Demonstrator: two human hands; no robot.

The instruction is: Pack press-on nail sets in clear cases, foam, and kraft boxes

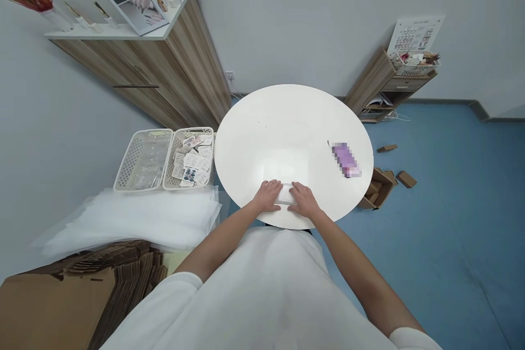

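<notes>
A small white packet (286,194) lies flat on the round white table (287,115), near its front edge. My left hand (267,197) holds its left end, fingers along the far side and thumb on the near side. At the right end, my right hand (303,199) grips it in the same way, with the thumb near the front edge. The middle of the packet shows between both hands. A pixelated purple item (345,159) rests on the right part of the table.
Left of the table are a basket of printed cards (192,161), a basket of clear packets (147,161) and white sheets (143,219). Folded cardboard (61,306) stands at the lower left. An open carton (379,191) sits on the floor at the right.
</notes>
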